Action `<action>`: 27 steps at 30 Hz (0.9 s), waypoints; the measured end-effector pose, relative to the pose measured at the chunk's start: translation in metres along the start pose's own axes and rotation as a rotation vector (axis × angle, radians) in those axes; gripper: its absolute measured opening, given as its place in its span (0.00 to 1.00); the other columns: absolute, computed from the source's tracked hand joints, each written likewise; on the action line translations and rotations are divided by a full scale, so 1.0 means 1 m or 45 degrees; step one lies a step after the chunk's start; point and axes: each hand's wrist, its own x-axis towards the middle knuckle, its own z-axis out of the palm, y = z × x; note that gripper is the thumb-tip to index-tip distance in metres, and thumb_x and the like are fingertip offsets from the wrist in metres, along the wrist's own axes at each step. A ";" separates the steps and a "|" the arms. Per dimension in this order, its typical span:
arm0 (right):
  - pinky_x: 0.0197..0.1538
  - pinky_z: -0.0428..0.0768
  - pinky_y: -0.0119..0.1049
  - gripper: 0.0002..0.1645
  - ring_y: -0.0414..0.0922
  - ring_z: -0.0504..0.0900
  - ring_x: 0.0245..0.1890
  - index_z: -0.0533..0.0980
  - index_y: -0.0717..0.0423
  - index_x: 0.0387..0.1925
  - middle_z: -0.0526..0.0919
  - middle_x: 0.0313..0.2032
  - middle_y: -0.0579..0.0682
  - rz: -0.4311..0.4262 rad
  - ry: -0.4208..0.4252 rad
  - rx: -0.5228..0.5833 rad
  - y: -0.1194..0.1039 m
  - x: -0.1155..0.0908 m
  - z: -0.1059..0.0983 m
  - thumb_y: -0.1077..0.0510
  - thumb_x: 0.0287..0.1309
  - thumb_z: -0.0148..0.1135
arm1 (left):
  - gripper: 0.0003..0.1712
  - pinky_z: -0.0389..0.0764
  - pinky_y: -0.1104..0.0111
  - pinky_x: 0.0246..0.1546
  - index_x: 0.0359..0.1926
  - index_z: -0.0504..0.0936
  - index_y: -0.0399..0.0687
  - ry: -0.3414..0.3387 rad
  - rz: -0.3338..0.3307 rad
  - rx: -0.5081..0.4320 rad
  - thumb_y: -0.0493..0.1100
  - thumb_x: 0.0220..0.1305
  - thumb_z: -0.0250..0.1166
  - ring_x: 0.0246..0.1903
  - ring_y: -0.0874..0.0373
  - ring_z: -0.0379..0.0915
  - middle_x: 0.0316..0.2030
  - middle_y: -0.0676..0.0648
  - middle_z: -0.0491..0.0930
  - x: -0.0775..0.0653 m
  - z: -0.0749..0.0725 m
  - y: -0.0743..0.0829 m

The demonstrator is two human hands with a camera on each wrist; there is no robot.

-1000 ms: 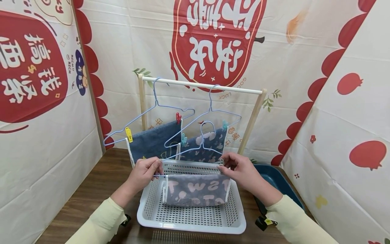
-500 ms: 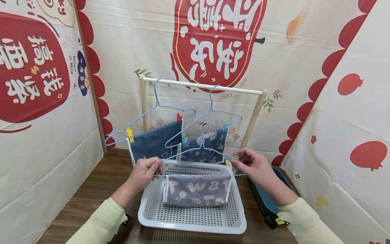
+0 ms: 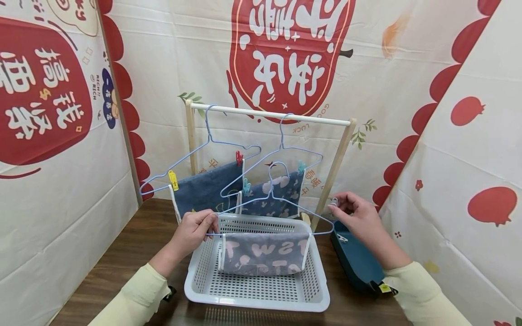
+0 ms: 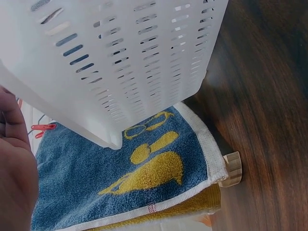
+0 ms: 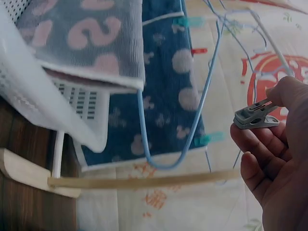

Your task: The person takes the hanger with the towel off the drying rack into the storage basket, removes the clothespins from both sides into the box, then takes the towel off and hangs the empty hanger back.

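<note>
My left hand (image 3: pixel 198 227) pinches the left end of a blue wire clothes hanger (image 3: pixel 271 195) above the white basket. Over the hanger's lower bar is folded a grey towel (image 3: pixel 263 254) with pink letters. My right hand (image 3: pixel 356 217) is out past the hanger's right end. Between its thumb and fingers it pinches a grey clothespin (image 5: pixel 255 115), clear of the towel in the right wrist view. In the left wrist view only part of my left hand (image 4: pixel 14 163) shows at the edge, and its fingertips are hidden.
A white perforated basket (image 3: pixel 257 302) stands under the towel. Behind it, a wooden rack (image 3: pixel 269 112) bears two hangers with a dark blue towel (image 3: pixel 208 183) and a patterned blue towel (image 3: pixel 275 197), held by colored clothespins. At right lies a teal tray (image 3: pixel 359 258) with a white clothespin (image 3: pixel 342 238).
My right hand has moved right, away from the towel and off the hanger's right end, with the grey clothespin. More of the teal tray shows. My left hand has stayed in place.
</note>
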 end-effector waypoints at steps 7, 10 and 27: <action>0.34 0.80 0.26 0.14 0.47 0.78 0.33 0.83 0.61 0.53 0.84 0.36 0.53 0.008 0.030 -0.042 0.027 0.003 -0.007 0.58 0.73 0.75 | 0.20 0.78 0.72 0.17 0.33 0.85 0.47 0.008 0.001 0.002 0.23 0.79 0.58 0.18 0.54 0.74 0.26 0.47 0.86 0.000 0.001 -0.001; 0.35 0.80 0.26 0.15 0.47 0.78 0.34 0.83 0.61 0.53 0.84 0.36 0.53 0.030 0.021 -0.073 0.040 0.004 -0.009 0.57 0.74 0.75 | 0.20 0.78 0.72 0.17 0.33 0.85 0.46 0.006 0.003 0.005 0.22 0.79 0.58 0.17 0.54 0.74 0.26 0.46 0.86 0.000 0.002 -0.002; 0.39 0.83 0.35 0.16 0.51 0.81 0.39 0.81 0.61 0.54 0.85 0.38 0.53 0.192 -0.216 -0.251 0.103 0.014 -0.010 0.54 0.76 0.72 | 0.19 0.79 0.71 0.17 0.33 0.85 0.46 0.003 -0.020 -0.006 0.24 0.80 0.58 0.18 0.54 0.74 0.27 0.46 0.86 -0.001 0.001 -0.001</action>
